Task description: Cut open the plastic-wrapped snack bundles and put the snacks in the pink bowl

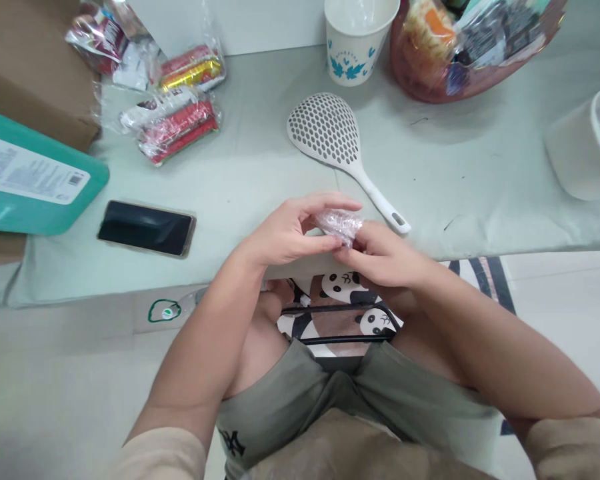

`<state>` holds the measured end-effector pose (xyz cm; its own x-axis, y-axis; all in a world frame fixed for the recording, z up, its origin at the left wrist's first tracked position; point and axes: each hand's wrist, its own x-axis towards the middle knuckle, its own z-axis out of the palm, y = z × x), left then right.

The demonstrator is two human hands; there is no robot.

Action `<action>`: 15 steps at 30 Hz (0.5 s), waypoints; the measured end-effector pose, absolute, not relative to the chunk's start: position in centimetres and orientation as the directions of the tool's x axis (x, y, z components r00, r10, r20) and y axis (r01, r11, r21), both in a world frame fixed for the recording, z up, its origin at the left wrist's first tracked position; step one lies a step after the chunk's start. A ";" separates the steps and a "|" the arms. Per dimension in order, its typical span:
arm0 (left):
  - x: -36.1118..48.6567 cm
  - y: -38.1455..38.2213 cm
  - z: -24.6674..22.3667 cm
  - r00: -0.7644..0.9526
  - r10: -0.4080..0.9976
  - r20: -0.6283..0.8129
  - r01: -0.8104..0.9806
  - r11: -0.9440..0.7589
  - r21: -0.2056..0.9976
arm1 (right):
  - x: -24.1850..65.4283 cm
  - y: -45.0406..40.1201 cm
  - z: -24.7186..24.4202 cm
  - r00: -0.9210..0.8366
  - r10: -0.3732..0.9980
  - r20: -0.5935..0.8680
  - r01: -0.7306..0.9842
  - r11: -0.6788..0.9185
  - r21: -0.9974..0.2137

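A small bundle of crinkled clear plastic (339,225) is between my hands near the table's front edge. My left hand (300,227) curves around its left side, thumb below and fingers above. My right hand (380,252) grips the bundle's right end, its fingertips partly hidden. Just beyond lies a white slotted skimmer (327,130), its handle slanting toward my right wrist. What the plastic contains, if anything, cannot be made out.
A phone (147,228) lies left, beside a green container (40,177). Wrapped snacks (177,127) are at the back left. A paper cup (357,47) and a reddish bowl of packets (420,87) stand behind; a white tub (577,150) is at right.
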<state>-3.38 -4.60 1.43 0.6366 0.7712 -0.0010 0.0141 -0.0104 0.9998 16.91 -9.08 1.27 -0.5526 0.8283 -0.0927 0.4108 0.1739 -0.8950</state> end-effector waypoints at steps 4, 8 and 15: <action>-3.1 -4.6 1.5 0.572 0.819 -0.038 0.040 0.018 0.999 | 16.9 -9.1 1.3 -0.505 0.859 -0.085 0.324 0.097 -0.941; -3.0 -4.5 1.4 0.471 0.879 -0.074 0.042 0.062 0.997 | 16.6 -9.3 1.0 -0.315 0.948 -0.053 0.305 0.048 -0.951; -3.0 -4.3 1.1 0.436 0.894 -0.105 0.036 0.099 0.994 | 16.1 -8.9 -0.1 -0.026 1.000 -0.006 0.189 -0.001 -0.982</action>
